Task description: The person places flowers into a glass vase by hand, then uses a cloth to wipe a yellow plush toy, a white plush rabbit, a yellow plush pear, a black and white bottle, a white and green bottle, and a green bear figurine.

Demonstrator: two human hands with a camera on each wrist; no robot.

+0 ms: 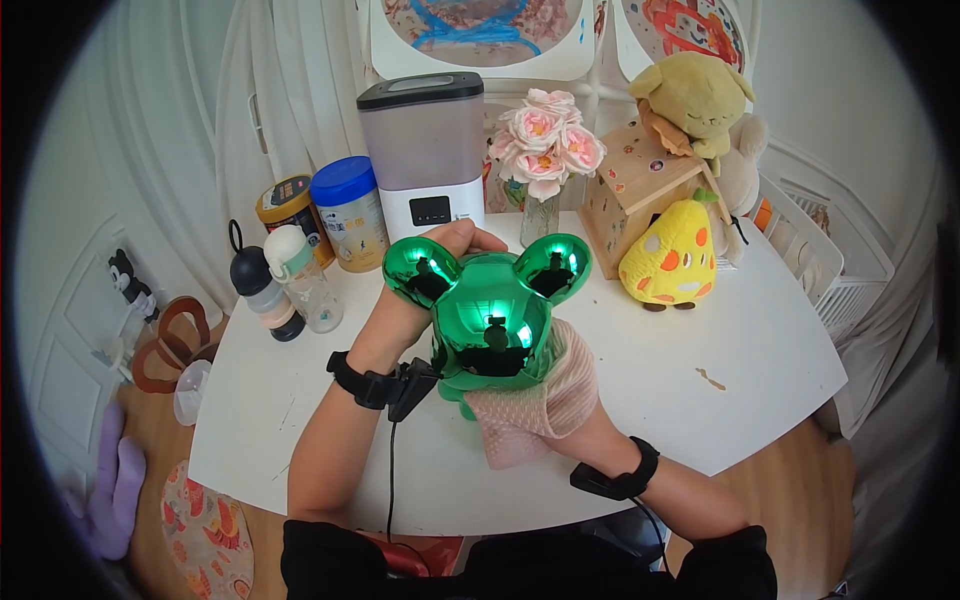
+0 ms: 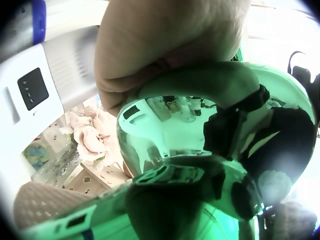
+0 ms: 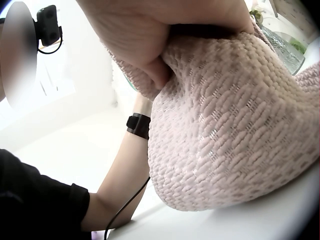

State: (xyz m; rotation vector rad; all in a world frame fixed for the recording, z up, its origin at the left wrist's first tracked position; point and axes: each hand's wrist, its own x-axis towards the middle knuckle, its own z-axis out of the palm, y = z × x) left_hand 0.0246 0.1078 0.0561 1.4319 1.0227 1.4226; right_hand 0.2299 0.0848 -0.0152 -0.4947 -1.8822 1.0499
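A shiny green bear-like figure [image 1: 492, 322] with two round ears stands over the white table, its mirror surface also filling much of the left wrist view [image 2: 175, 125]. My left hand [image 1: 412, 300] grips it from behind its left-side ear; in the left wrist view the curled hand [image 2: 165, 45] lies against the green surface. A pink woven cloth [image 1: 530, 410] is bunched at the figure's lower right side. The right hand [image 3: 165, 30] pinches that cloth [image 3: 220, 130], thumb pressed into its folds; in the head view the cloth mostly covers this hand.
Behind stand a dispenser [image 1: 425, 150], a blue-lidded tin [image 1: 350, 215], a dark tin [image 1: 295, 215] and two bottles [image 1: 268, 295] [image 1: 310, 285]. Pink flowers [image 1: 545, 140] in a vase, a wooden house [image 1: 645, 180] and a yellow plush [image 1: 672, 255] are at the back right of the table [image 1: 740, 370].
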